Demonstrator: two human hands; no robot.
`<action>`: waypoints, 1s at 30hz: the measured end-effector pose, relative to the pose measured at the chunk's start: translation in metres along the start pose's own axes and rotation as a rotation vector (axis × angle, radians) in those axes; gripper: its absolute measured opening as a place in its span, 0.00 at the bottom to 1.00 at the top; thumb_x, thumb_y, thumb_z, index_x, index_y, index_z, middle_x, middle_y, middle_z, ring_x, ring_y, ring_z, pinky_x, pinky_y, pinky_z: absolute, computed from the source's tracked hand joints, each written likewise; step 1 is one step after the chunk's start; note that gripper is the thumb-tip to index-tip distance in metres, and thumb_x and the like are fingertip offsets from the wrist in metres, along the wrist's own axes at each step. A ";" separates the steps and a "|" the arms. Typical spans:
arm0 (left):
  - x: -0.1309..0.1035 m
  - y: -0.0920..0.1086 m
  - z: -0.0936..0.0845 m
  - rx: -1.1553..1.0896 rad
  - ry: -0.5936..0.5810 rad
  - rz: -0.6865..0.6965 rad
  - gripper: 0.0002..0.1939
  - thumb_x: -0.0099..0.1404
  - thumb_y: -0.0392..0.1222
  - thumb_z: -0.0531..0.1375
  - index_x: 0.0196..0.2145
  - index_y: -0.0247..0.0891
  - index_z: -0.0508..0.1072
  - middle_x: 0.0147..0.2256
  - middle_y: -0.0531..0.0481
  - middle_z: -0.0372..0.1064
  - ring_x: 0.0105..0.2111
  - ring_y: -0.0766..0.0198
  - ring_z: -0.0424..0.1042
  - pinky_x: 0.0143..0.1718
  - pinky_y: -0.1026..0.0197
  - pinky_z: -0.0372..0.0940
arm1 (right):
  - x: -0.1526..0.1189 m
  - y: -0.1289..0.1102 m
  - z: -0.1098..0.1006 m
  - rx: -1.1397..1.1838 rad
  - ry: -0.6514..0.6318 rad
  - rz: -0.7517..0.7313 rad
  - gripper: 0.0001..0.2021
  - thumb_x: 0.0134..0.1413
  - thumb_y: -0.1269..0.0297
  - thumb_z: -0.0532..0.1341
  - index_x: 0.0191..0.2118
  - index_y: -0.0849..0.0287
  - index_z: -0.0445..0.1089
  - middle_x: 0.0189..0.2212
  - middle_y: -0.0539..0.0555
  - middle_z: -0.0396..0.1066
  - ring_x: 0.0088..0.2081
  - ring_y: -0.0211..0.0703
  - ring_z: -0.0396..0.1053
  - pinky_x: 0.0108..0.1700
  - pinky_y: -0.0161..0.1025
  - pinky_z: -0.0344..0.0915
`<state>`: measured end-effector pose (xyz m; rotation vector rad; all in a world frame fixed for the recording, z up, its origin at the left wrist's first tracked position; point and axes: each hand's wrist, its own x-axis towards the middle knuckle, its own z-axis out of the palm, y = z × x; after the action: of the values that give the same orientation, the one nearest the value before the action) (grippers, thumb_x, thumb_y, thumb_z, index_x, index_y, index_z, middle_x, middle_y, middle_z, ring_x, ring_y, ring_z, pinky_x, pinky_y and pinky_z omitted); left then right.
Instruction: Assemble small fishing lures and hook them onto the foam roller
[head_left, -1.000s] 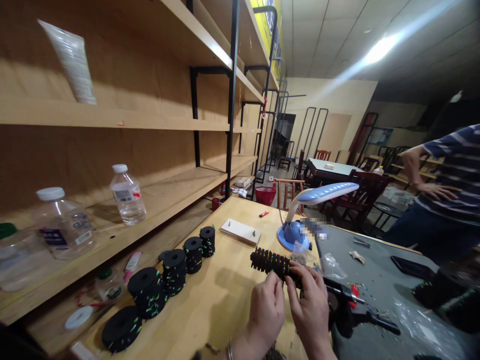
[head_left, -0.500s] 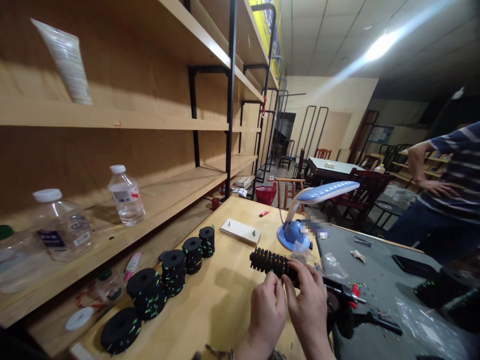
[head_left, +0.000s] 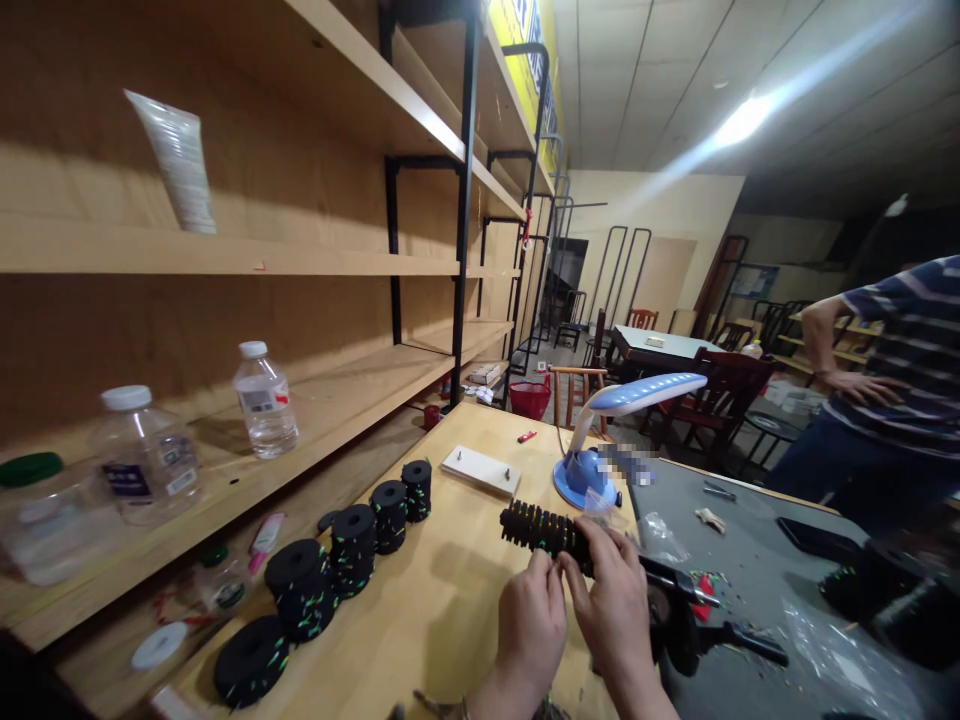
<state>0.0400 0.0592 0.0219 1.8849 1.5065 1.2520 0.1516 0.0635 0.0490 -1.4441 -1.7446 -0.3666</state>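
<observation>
A black ridged cylinder (head_left: 536, 528) with small yellow and green bits sits on a dark shaft (head_left: 671, 578) above the wooden table. My right hand (head_left: 611, 595) lies over the cylinder's near end, its thumb and fingers bent around it. Just below the cylinder, my left hand (head_left: 534, 615) is closed in a pinch, fingertips close to the right thumb. Whatever the left fingertips hold is too small to make out. Black foam rolls (head_left: 300, 585) dotted with green and white bits stand in a row on the left side of the table.
Beyond the hands are a blue desk lamp (head_left: 581, 475) and a white board with two pegs (head_left: 480, 470). A grey mat (head_left: 739, 540) at right carries a black phone (head_left: 817, 540) and plastic bags. Bottles stand on the left shelf (head_left: 337, 400). A person in a striped shirt (head_left: 907, 320) stands at right.
The camera view has shifted slightly, so the shelf items appear lower and farther right. Both hands keep nearly the same place at the cylinder.
</observation>
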 end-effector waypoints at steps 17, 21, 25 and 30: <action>-0.048 -0.018 -0.070 0.042 -0.356 0.042 0.13 0.63 0.35 0.54 0.22 0.38 0.71 0.18 0.53 0.65 0.20 0.65 0.62 0.22 0.63 0.46 | -0.064 0.007 0.007 -0.183 0.107 -0.271 0.29 0.57 0.67 0.56 0.64 0.55 0.54 0.51 0.56 0.74 0.47 0.52 0.71 0.44 0.45 0.62; -0.034 -0.003 -0.081 -0.021 -0.232 0.141 0.12 0.63 0.36 0.54 0.23 0.38 0.72 0.23 0.50 0.68 0.25 0.63 0.67 0.26 0.63 0.56 | -0.070 0.010 0.010 -0.184 0.088 -0.283 0.28 0.57 0.66 0.56 0.64 0.54 0.55 0.52 0.55 0.74 0.48 0.51 0.72 0.44 0.44 0.65; 0.007 0.017 -0.091 -0.065 -0.131 0.309 0.06 0.62 0.36 0.57 0.35 0.38 0.74 0.34 0.46 0.71 0.35 0.58 0.70 0.38 0.59 0.62 | -0.077 0.016 0.009 -0.179 0.073 -0.308 0.26 0.56 0.66 0.57 0.61 0.55 0.59 0.50 0.56 0.75 0.45 0.54 0.73 0.42 0.45 0.66; 0.063 0.025 -0.088 0.099 -0.252 0.420 0.08 0.58 0.32 0.59 0.36 0.39 0.74 0.39 0.45 0.71 0.43 0.55 0.68 0.47 0.55 0.61 | -0.068 0.010 -0.007 0.026 0.048 -0.233 0.11 0.60 0.65 0.55 0.46 0.57 0.70 0.36 0.57 0.78 0.34 0.48 0.75 0.37 0.40 0.69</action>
<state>-0.0198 0.0914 0.1098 2.4094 1.0952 1.0626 0.1641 0.0163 0.0005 -1.2070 -1.8766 -0.4948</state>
